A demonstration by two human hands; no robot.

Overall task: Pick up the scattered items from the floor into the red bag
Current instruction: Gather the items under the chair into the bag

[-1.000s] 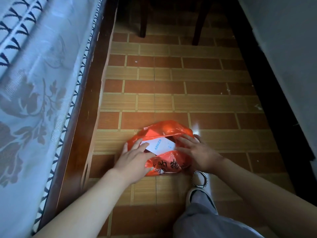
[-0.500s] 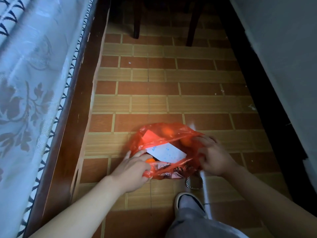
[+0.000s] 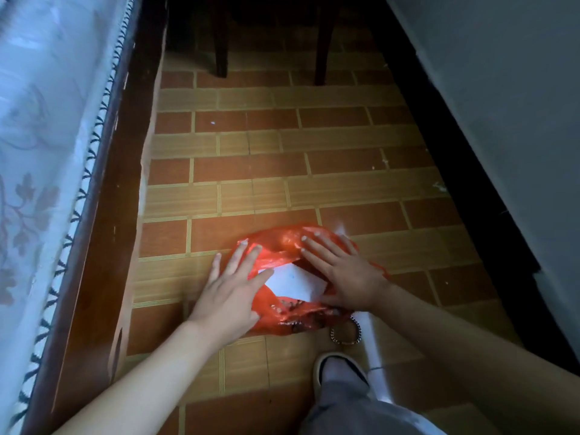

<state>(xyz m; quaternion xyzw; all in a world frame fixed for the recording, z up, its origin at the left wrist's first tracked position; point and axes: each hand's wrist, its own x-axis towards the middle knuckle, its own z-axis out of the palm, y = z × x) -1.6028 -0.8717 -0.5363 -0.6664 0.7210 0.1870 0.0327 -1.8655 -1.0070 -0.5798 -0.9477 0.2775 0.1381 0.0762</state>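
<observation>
The red bag (image 3: 282, 243) lies on the tiled floor in front of me, crumpled, its mouth gaping. A white box (image 3: 293, 282) shows through the opening. My left hand (image 3: 232, 287) lies flat on the bag's left side, fingers straight and spread. My right hand (image 3: 340, 271) lies flat on the bag's right side, fingers straight and pointing up-left. A metal chain bracelet (image 3: 345, 332) lies on the floor just below the bag, beside a white stick-like object (image 3: 375, 359).
A wooden bed frame (image 3: 103, 233) with a patterned cover runs along the left. A dark skirting and grey wall (image 3: 502, 120) close the right side. Two dark furniture legs (image 3: 221, 42) stand at the far end. My shoe (image 3: 335, 368) is near the bottom.
Both hands have let go of the bag's edges and now lie flat with fingers straight on top of it. The view has shifted slightly.
</observation>
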